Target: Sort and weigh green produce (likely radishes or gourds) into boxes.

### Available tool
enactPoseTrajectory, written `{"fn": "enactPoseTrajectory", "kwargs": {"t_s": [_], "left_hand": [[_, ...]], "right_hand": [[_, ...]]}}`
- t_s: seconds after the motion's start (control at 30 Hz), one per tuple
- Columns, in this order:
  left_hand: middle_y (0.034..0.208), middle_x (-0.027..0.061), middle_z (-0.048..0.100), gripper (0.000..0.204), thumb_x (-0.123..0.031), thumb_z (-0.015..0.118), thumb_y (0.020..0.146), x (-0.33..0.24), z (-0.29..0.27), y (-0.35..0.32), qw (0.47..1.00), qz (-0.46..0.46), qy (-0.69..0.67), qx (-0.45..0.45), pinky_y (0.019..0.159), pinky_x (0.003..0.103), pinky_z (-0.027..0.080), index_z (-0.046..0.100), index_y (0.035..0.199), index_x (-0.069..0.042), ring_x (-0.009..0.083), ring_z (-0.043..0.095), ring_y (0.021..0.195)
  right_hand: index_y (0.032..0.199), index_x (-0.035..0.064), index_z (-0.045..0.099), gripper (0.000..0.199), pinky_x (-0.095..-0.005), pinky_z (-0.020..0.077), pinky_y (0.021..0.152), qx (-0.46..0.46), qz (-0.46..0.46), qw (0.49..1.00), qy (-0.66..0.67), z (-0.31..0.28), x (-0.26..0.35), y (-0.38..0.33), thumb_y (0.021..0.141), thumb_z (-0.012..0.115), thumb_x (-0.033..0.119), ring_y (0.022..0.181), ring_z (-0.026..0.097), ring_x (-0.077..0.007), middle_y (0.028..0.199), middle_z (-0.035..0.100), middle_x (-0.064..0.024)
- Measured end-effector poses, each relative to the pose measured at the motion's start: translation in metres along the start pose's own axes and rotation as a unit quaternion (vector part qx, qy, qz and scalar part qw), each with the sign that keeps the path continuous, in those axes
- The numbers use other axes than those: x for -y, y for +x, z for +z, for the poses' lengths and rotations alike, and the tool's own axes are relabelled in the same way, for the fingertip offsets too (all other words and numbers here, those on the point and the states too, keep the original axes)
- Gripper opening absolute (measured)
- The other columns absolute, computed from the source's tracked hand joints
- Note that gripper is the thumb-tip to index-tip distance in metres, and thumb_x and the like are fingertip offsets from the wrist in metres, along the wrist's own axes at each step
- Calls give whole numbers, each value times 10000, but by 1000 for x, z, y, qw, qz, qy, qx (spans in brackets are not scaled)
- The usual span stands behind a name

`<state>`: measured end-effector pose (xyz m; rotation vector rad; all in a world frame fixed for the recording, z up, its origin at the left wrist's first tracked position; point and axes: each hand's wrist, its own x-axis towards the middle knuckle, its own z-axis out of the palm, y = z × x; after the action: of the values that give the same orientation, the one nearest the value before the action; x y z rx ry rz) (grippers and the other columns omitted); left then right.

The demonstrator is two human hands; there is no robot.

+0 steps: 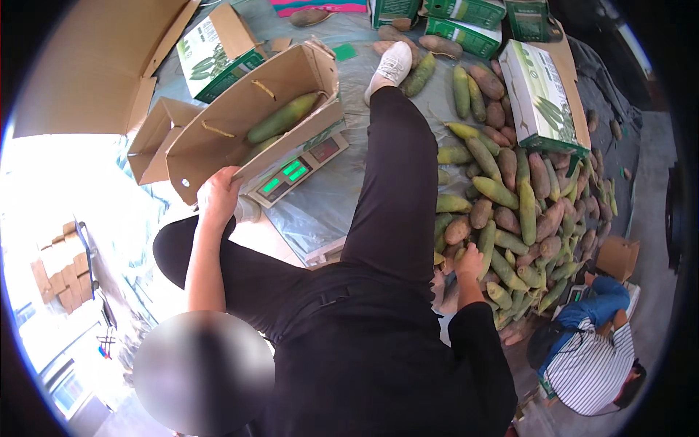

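Note:
My left hand [218, 193] is closed on the near corner of an open cardboard carton [196, 156] with yellow cord handles. Inside the carton lie long green radishes [282, 119], one plainly visible and another partly hidden by the wall. The carton rests on a digital scale [300, 173] with lit green displays. To the right, my right hand [469, 262] reaches into a heap of produce, its fingers curled against a green radish [486, 249]. Reddish-brown roots [457, 230], like sweet potatoes, are mixed through the heap. The undersides of the right fingers are hidden.
Green-and-white cartons stand at the upper left [218, 54] and on the heap [542, 95]; more green boxes [466, 33] sit at the far edge. My white shoe [393, 65] touches the sheeting beside loose roots. A person in a striped shirt [593, 368] bends at lower right.

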<state>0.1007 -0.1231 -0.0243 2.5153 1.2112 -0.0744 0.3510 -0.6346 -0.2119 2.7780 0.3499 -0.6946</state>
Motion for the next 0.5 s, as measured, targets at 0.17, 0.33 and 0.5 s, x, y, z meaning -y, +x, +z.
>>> {"fn": "enactPoseTrajectory", "kwargs": {"t_s": [0.17, 0.33, 0.5], "left_hand": [[925, 109, 633, 185, -149, 561, 797, 4, 2, 3, 999, 33, 7, -22, 766, 393, 468, 630, 959, -92, 315, 594, 883], [891, 138, 624, 172, -134, 575, 794, 2, -2, 0, 1000, 21, -17, -11, 757, 397, 466, 633, 944, -73, 337, 586, 872], [908, 134, 630, 175, -128, 567, 790, 4, 0, -1, 1000, -5, 6, -1, 756, 409, 470, 631, 942, -71, 339, 589, 870]], "right_hand": [[1016, 123, 553, 295, -424, 457, 808, -31, -22, 999, -30, 4, -5, -3, 745, 609, 225, 967, 533, -308, 995, 591, -92], [1058, 120, 577, 449, -407, 459, 817, -73, 68, 993, 63, -10, -6, -10, 660, 723, 270, 1008, 542, -296, 1035, 597, -80], [1120, 117, 556, 496, -424, 450, 826, -77, 97, 981, 152, -24, -22, -28, 669, 738, 216, 1001, 544, -322, 1042, 592, -119]]}}
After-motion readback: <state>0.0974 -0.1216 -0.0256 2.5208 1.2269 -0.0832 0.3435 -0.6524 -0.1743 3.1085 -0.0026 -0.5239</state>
